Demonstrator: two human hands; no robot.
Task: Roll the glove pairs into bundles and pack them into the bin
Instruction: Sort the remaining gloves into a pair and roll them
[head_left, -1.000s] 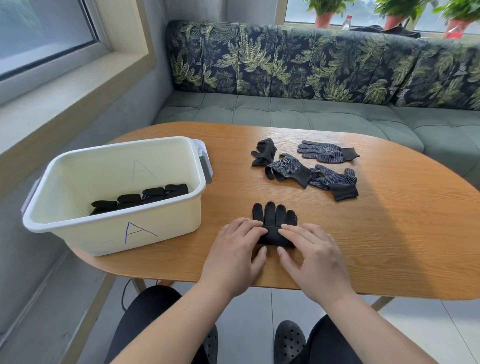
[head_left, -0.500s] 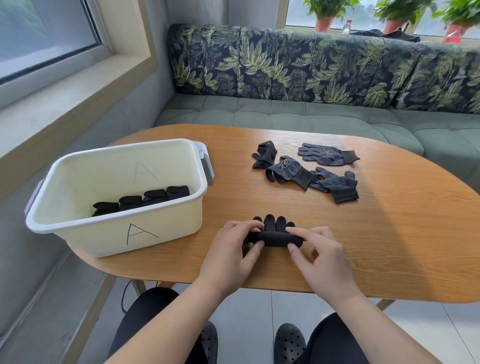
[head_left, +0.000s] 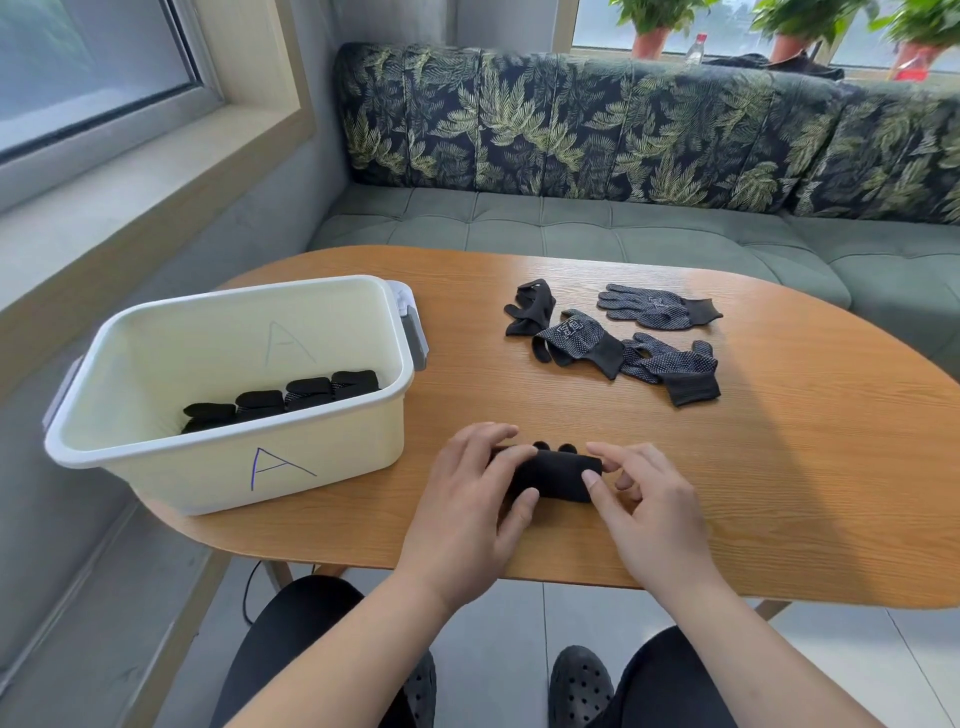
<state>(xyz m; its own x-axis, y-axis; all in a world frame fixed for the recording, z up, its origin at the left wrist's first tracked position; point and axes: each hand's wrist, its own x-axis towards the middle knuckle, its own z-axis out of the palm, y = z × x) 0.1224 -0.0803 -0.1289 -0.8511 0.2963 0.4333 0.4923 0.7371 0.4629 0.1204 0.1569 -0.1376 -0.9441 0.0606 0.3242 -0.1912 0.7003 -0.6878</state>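
A black glove pair (head_left: 556, 473) lies near the table's front edge, rolled up nearly to its fingertips, which poke out at the far side. My left hand (head_left: 467, 499) grips the roll's left end with fingers over the top and thumb underneath. My right hand (head_left: 644, 504) pinches the right end between thumb and forefinger. The cream bin (head_left: 228, 457), marked with a letter A, stands at the left and holds several rolled black bundles (head_left: 291, 397) in a row. Several loose black dotted gloves (head_left: 618, 338) lie in a heap further back on the table.
The oval wooden table (head_left: 779, 467) has a bare stretch at the right. A green sofa (head_left: 623, 234) with leaf-print cushions runs behind it, with potted plants on the sill above. A window ledge is at the left. My knees and black shoes show below the table edge.
The glove pair lay mostly flat a second ago with both my hands at its cuff; it has been rolled away from me, so only the fingertips stick out now.
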